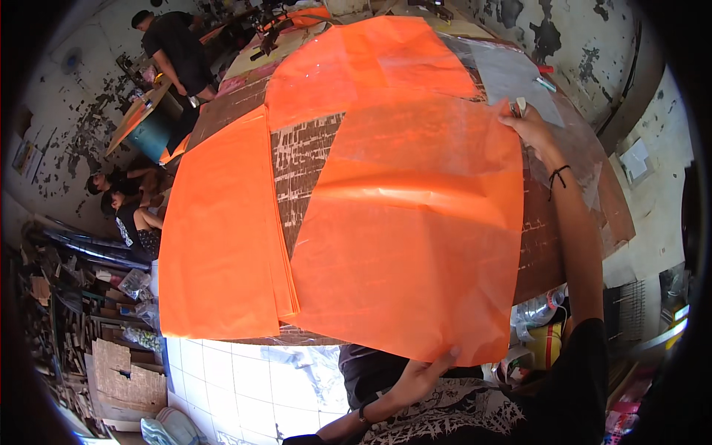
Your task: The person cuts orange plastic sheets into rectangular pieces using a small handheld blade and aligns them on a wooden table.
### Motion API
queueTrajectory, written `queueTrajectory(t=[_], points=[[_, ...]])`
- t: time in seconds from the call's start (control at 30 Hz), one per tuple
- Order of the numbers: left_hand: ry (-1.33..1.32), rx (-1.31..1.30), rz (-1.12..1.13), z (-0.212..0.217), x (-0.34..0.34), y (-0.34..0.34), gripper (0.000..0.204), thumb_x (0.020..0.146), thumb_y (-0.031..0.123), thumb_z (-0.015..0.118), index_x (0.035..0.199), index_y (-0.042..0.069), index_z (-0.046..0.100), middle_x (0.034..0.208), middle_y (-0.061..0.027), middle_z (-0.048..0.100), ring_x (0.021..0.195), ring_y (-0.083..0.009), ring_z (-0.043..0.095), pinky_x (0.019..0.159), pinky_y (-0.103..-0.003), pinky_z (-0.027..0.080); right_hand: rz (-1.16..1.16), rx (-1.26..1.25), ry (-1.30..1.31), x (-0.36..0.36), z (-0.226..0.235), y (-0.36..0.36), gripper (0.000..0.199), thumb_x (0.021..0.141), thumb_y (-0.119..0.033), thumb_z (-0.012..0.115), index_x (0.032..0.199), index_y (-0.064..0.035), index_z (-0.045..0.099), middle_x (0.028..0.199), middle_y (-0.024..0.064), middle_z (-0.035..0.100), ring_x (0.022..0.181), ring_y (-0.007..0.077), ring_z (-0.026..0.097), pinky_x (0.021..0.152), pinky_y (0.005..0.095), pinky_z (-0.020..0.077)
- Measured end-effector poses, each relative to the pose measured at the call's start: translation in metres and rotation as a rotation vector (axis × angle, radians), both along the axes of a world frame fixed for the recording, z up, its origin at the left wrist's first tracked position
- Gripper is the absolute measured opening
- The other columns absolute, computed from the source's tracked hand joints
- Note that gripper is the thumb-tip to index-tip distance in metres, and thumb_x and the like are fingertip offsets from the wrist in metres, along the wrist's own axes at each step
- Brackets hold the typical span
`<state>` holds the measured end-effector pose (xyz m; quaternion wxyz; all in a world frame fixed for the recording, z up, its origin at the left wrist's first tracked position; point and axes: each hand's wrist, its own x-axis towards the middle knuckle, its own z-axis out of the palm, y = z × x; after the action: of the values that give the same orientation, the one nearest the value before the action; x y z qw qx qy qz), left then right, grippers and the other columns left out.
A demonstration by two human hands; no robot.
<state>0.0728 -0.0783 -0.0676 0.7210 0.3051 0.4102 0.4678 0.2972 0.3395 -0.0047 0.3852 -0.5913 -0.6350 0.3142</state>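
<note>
The right hand [528, 124] and forearm are bare, with a thin dark cord bracelet [558, 176] tied at the wrist. The left hand [423, 374] carries a dark band [363, 414] at its wrist. The torso is covered by a black short-sleeved shirt [475, 411] printed with a pale, jagged pattern.

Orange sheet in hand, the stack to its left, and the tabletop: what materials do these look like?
Orange sheet: thin translucent paper or film, likely tissue-like; the tabletop pattern shows through, soft creases, slight sheen. The left hand and right hand hold its edges.
Orange stack: same material layered, looks opaque.
Tabletop: brown board, worn and scored with pale cut marks; probably wood or hardboard.
</note>
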Motion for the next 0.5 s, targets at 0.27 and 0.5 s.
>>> queueTrajectory(t=[0.27,0.5], points=[[-0.198,0.009,0.327,0.012,-0.003,0.040,0.025,0.098,0.015,0.050,0.121,0.005,0.050,0.116,-0.0082,0.057,0.104,-0.0194,0.060,0.086,-0.032,0.051,-0.083,0.768,0.185,0.007,0.063,-0.010,0.026,0.086,-0.017,0.069,0.105,-0.0016,0.058,0.090,-0.0005,0.059,0.081,0.0059,0.051,0.072,0.0215,0.0435],[-0.070,0.106,0.570,0.048,-0.033,0.041,0.028,0.096,0.011,0.055,0.122,0.001,0.049,0.110,-0.0076,0.059,0.096,-0.0106,0.057,0.070,-0.024,0.050,-0.487,0.870,0.446,0.053,0.031,-0.109,0.022,0.089,-0.013,0.067,0.103,0.0014,0.058,0.097,0.0033,0.060,0.090,0.0113,0.055,0.082,0.0239,0.0437]])
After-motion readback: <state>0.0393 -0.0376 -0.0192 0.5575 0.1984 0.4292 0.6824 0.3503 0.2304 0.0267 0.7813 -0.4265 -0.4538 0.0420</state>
